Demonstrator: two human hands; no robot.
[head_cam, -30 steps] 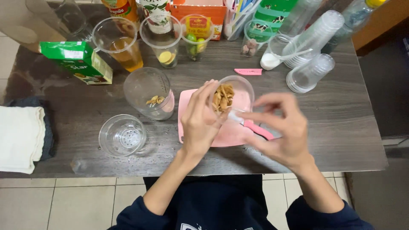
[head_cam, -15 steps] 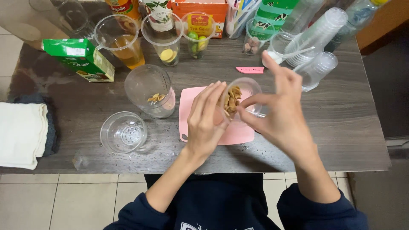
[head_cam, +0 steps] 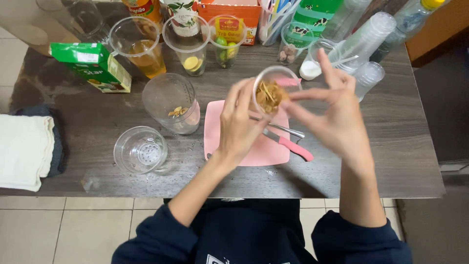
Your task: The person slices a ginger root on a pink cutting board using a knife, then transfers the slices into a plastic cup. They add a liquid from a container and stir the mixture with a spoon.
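Since half a second ago I have lifted the small clear cup (head_cam: 271, 92) a little higher above the pink cutting board (head_cam: 229, 142), and my right hand (head_cam: 337, 117) has spread wider beside it. My left hand (head_cam: 239, 124) curls around the cup's near side, fingers closed on its wall, holding it tilted toward me. The cup is see-through plastic, filled with brownish-tan shreds and thin sticks. My right hand is open, its fingertips touching the cup's far rim; whether they pinch any of the filling I cannot tell.

Just below my hands, on the board, lie a pink-handled knife (head_cam: 288, 143) and a metal utensil (head_cam: 281, 128), partly hidden under my left fingers. To the left of my left hand stands a tall clear cup (head_cam: 171, 105) with a few pale slices inside, and nearer me an empty clear cup (head_cam: 140, 149). Beyond my hands are a cup of amber drink (head_cam: 139, 46), a cup with lemon slices (head_cam: 188, 44), and a green carton (head_cam: 93, 66). A stack of clear cups (head_cam: 364, 41) lies past my right hand.
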